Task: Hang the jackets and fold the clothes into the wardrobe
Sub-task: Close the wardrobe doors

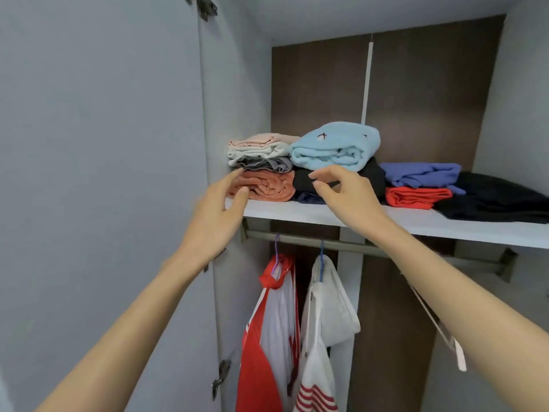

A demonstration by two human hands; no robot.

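head camera faces the wardrobe shelf [386, 221] closely.

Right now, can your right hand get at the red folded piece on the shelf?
Probably yes. The right hand hovers open at the shelf edge, and the red folded piece lies just beside it with its front bare; only the purple garment rests on top.

Towel [335, 147] is pale blue — jacket [267, 337] red-and-white (perhaps striped).
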